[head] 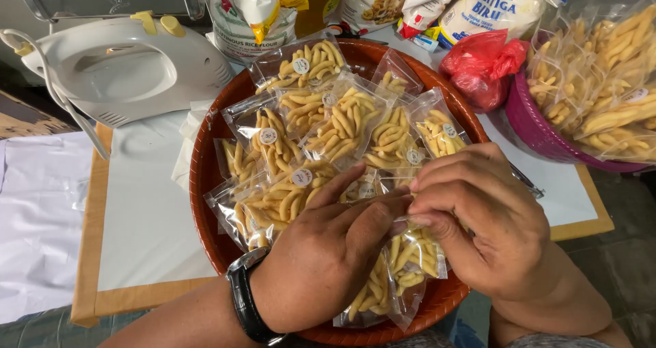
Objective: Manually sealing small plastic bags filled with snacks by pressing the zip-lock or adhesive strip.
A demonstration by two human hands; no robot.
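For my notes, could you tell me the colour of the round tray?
Reddish-brown, the round tray under the snack packets, clearest in the head view.

Bare white sheet [147,218] left of brown tray [199,184] open; purple basket [529,126], red bag [482,68] crowd right.

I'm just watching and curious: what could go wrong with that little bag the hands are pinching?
Both hands, left hand and right hand, pinch the clear snack bag at its top; if it isn't sealed, sticks might spill. It hangs over the brown tray rim, so it could slip off.

Both hands [410,232] apparently pinching snack packet [410,256]
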